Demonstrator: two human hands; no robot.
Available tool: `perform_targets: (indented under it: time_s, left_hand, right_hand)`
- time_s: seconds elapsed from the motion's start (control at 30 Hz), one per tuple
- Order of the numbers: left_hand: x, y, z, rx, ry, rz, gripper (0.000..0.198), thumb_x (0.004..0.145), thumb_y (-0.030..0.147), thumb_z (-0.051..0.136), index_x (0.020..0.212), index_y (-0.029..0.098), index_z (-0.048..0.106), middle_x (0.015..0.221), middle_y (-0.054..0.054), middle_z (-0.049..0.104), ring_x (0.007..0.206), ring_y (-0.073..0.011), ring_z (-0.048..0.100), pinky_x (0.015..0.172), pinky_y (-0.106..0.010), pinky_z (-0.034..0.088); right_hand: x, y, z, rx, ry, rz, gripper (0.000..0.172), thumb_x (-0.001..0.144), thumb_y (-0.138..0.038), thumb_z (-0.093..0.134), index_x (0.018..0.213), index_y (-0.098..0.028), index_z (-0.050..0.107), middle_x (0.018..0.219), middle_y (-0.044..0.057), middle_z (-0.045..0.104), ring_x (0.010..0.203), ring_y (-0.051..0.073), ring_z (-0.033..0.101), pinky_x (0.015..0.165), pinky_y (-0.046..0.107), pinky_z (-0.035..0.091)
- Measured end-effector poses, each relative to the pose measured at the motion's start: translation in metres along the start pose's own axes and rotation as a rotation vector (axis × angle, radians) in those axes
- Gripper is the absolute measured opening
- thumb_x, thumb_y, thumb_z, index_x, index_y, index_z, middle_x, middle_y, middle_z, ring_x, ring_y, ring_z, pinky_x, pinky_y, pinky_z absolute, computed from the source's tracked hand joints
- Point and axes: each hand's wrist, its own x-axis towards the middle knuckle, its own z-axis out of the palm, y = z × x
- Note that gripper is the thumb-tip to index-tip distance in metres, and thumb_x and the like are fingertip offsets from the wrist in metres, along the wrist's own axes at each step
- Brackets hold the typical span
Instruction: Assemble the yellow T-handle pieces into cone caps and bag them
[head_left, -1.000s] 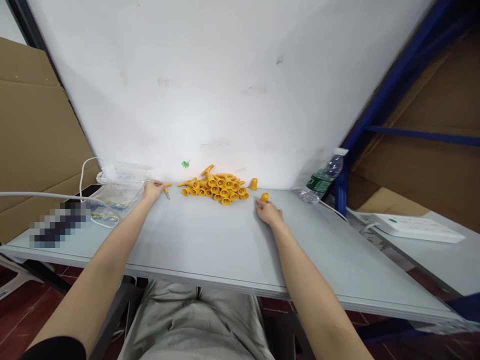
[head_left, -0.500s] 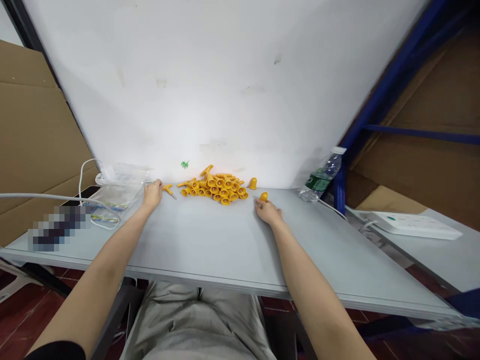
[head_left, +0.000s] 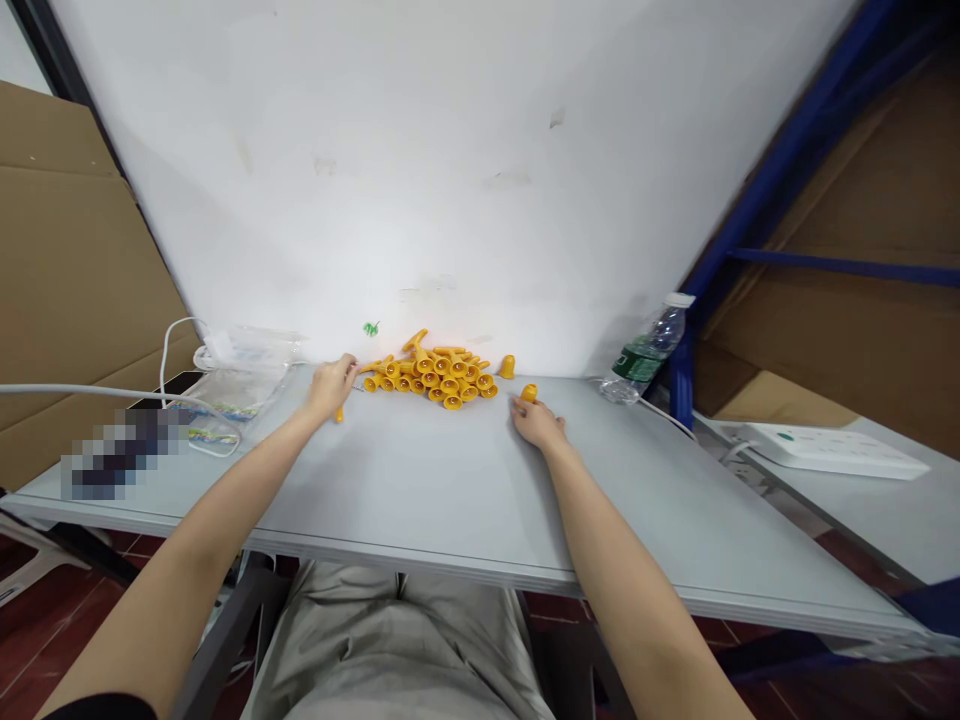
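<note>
My left hand (head_left: 330, 388) is closed around a yellow T-handled corkscrew (head_left: 339, 414). One end of its handle sticks out below the palm, and the metal spiral points towards the pile. My right hand (head_left: 537, 424) rests on the table, fingers closed on a yellow bell-shaped cap (head_left: 529, 392). Between the hands lies a pile of yellow T-handled pieces (head_left: 450, 380), their round open ends facing me and several handles at the back. Another yellow cap (head_left: 508, 367) stands by the wall, just behind my right hand.
Clear plastic bags (head_left: 238, 388) and a white cable (head_left: 82, 390) lie at the left of the grey table (head_left: 435, 480). A tilted plastic bottle (head_left: 646, 352) leans at the right, near a blue metal frame (head_left: 681, 380). Beyond it lies a white power strip (head_left: 832, 450).
My left hand has moved right, closer to the pile, and now covers most of the corkscrew, whose handle has turned. My right hand has stayed in place with the cap.
</note>
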Motion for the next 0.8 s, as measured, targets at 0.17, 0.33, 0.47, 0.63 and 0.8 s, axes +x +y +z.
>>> perform_targets:
  time_s: [0.17, 0.33, 0.47, 0.63, 0.8]
  left_hand:
    - [-0.024, 0.015, 0.022, -0.086, -0.243, 0.126, 0.012, 0.082, 0.031, 0.065, 0.076, 0.023, 0.058, 0.078, -0.005, 0.066, 0.086, -0.0221, 0.065, 0.086, -0.029, 0.044]
    - [-0.042, 0.015, 0.044, -0.130, -0.338, 0.313, 0.021, 0.080, 0.032, 0.068, 0.067, 0.023, 0.054, 0.066, -0.002, 0.058, 0.068, -0.0177, 0.062, 0.076, -0.026, 0.045]
    - [-0.045, 0.017, 0.048, 0.148, -0.506, 0.415, 0.024, 0.091, 0.039, 0.051, 0.077, 0.021, 0.056, 0.076, -0.005, 0.064, 0.071, -0.0175, 0.063, 0.070, -0.025, 0.045]
    - [-0.044, 0.024, 0.043, 0.501, -0.582, 0.495, 0.034, 0.099, 0.040, 0.031, 0.097, 0.019, 0.057, 0.086, -0.009, 0.069, 0.074, -0.0198, 0.066, 0.067, -0.028, 0.045]
    - [-0.042, 0.026, 0.041, 0.555, -0.597, 0.506, 0.040, 0.100, 0.041, 0.023, 0.101, 0.019, 0.057, 0.086, -0.010, 0.069, 0.074, -0.0224, 0.066, 0.066, -0.031, 0.045]
  right_hand:
    - [-0.003, -0.003, -0.003, 0.030, 0.016, 0.018, 0.048, 0.095, -0.032, 0.036, 0.140, -0.023, 0.048, 0.145, 0.015, 0.043, 0.135, 0.030, 0.041, 0.110, 0.057, 0.026]
    - [-0.001, -0.001, -0.001, 0.126, 0.127, 0.010, 0.043, 0.093, -0.030, 0.040, 0.133, -0.018, 0.051, 0.129, 0.019, 0.052, 0.120, 0.028, 0.052, 0.102, 0.043, 0.039]
    - [0.002, 0.001, 0.001, 0.253, 0.261, -0.017, 0.035, 0.094, -0.032, 0.037, 0.122, -0.019, 0.053, 0.112, 0.016, 0.057, 0.102, 0.026, 0.057, 0.092, 0.039, 0.044]
    - [0.005, 0.001, 0.003, 0.403, 0.417, -0.064, 0.031, 0.093, -0.032, 0.036, 0.116, -0.020, 0.053, 0.103, 0.013, 0.056, 0.091, 0.025, 0.057, 0.086, 0.039, 0.045]
    - [0.005, -0.003, 0.003, 0.508, 0.560, -0.174, 0.038, 0.088, -0.037, 0.040, 0.122, -0.019, 0.048, 0.112, 0.015, 0.058, 0.085, 0.024, 0.058, 0.082, 0.041, 0.046]
